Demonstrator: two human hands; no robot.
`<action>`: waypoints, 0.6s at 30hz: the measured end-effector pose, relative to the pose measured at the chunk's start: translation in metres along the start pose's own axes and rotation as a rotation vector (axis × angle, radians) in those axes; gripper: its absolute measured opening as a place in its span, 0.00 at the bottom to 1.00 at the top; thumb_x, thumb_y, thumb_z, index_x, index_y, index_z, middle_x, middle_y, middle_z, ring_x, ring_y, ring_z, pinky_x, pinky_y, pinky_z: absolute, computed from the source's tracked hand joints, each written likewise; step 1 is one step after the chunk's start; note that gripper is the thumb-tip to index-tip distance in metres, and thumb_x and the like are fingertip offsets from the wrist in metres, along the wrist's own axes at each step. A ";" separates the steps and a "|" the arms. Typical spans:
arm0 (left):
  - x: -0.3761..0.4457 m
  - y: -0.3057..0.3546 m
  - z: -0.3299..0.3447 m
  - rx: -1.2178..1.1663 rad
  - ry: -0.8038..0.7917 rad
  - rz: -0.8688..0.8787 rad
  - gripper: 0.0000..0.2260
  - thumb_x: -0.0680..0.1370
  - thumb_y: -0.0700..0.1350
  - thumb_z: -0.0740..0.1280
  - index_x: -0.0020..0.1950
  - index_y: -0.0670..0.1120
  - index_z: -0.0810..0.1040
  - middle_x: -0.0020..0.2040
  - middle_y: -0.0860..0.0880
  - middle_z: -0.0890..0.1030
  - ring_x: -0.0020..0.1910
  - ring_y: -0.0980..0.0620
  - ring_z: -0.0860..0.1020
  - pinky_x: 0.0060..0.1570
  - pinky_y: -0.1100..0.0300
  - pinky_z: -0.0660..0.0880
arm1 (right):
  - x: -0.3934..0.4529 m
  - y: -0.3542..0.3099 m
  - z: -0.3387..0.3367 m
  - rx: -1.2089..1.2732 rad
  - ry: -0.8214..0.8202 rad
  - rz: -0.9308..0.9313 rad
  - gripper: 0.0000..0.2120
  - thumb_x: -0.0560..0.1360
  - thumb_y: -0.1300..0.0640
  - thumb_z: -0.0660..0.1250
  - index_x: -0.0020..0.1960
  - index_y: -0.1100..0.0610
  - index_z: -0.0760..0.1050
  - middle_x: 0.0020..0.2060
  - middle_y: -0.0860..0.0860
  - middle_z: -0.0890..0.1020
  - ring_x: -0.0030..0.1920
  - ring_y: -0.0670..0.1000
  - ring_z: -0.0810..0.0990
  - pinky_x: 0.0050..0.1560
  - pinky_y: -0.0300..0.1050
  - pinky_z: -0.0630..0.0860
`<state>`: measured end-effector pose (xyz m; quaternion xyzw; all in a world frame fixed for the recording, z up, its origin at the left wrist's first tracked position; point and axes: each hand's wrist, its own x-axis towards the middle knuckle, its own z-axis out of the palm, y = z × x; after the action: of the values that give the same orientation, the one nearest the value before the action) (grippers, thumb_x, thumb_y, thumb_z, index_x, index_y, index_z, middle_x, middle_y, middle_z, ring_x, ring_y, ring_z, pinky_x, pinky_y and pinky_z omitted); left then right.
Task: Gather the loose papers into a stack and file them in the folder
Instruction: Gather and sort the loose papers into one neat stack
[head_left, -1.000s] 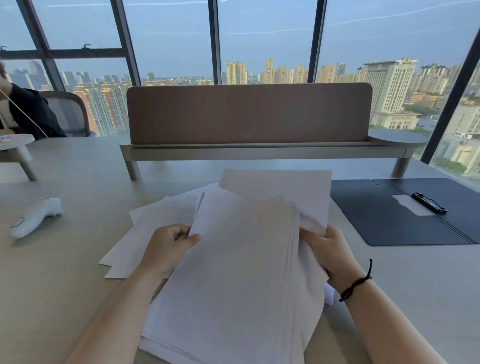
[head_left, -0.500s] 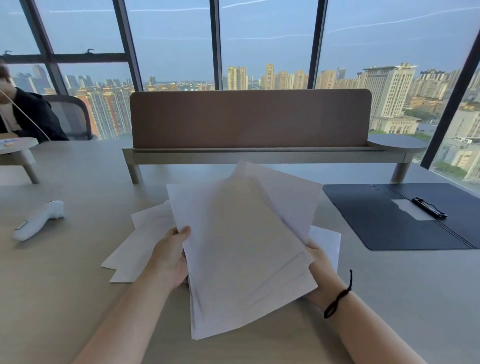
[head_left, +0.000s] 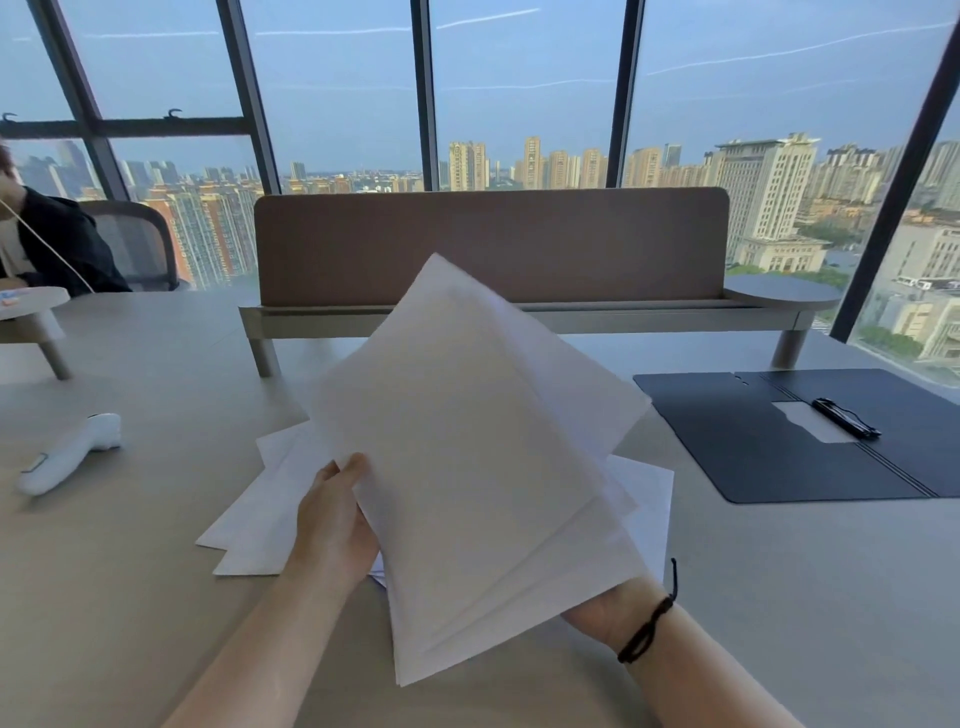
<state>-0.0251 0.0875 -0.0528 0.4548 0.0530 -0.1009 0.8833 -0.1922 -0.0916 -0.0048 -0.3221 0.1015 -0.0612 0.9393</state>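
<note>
Lifted higher now, papers (head_left: 467, 467) held between left hand (head_left: 332, 519) and right hand (head_left: 602, 613).

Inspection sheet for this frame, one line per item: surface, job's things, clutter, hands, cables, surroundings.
Surface: pale desk, no spills seen.
Job's things: held sheaf of papers lifted and tilted, edges uneven; loose sheets lie flat beneath it; dark folder lies open at right, a black clip on it.
Clutter: white handheld device at left.
Hands: left hand grips the sheaf's left edge; right hand, mostly hidden, supports its lower right.
Cables: thin pale cord by the seated person.
Surroundings: brown divider panel, windows onto a city.
</note>
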 end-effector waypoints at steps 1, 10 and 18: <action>-0.001 -0.001 0.001 0.001 -0.014 -0.011 0.15 0.82 0.40 0.62 0.68 0.41 0.76 0.62 0.40 0.82 0.58 0.40 0.82 0.54 0.46 0.78 | -0.001 0.004 0.000 0.005 0.053 -0.029 0.12 0.57 0.62 0.85 0.33 0.64 0.82 0.24 0.58 0.83 0.32 0.66 0.81 0.26 0.49 0.81; 0.011 0.021 -0.017 -0.021 -0.060 -0.019 0.14 0.83 0.40 0.59 0.66 0.43 0.78 0.53 0.44 0.86 0.46 0.48 0.86 0.46 0.51 0.84 | 0.045 0.002 -0.046 -1.074 -0.213 -0.058 0.14 0.80 0.51 0.65 0.39 0.56 0.74 0.32 0.45 0.76 0.37 0.30 0.80 0.39 0.25 0.73; 0.057 0.044 -0.057 0.187 0.132 0.206 0.19 0.76 0.42 0.73 0.67 0.44 0.79 0.63 0.42 0.82 0.60 0.41 0.81 0.59 0.45 0.78 | 0.109 -0.062 -0.099 -2.025 0.454 -0.158 0.42 0.70 0.25 0.48 0.75 0.48 0.65 0.75 0.50 0.69 0.76 0.52 0.61 0.74 0.56 0.57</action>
<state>0.0404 0.1511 -0.0613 0.5439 0.0546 0.0159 0.8372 -0.1125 -0.2184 -0.0600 -0.9464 0.2585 -0.0679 0.1815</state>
